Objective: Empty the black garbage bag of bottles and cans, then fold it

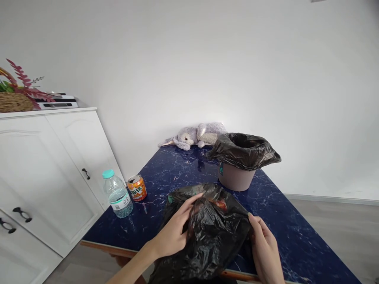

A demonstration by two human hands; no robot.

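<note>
A crumpled black plastic bag lies at the table's near edge, partly hanging over it. Something orange-red shows dimly through its thin film. My left hand holds the bag from the left, fingers stretched along its top and a fold of plastic between them and the thumb. On the right, my right hand pinches the bag's edge between thumb and fingers. Behind the bag stands a pinkish-grey trash bin, lined with another black bag folded over its rim.
A clear water bottle with a turquoise cap and an orange drink can stand at the left edge of the dark blue table. A grey plush rabbit lies against the wall. White cabinets stand to the left.
</note>
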